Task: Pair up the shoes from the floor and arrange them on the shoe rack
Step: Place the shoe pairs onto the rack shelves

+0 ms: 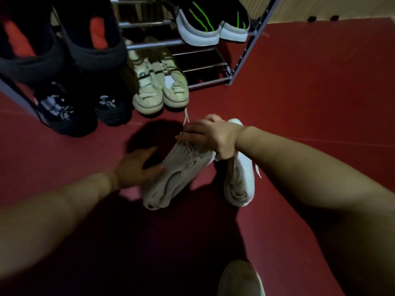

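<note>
Two white sneakers hang toe-down above the red floor. My right hand grips both at their collars: the left white sneaker and the right white sneaker. My left hand is spread with straight fingers and touches the side of the left white sneaker. The metal shoe rack stands ahead. On its lower shelf sits a cream pair and a black printed pair. Higher up rest a black pair with green stripes and a black-and-red pair.
Another pale shoe shows at the bottom edge of the view. Bare red floor stretches to the right of the rack. The lower shelf's right part has bare rails.
</note>
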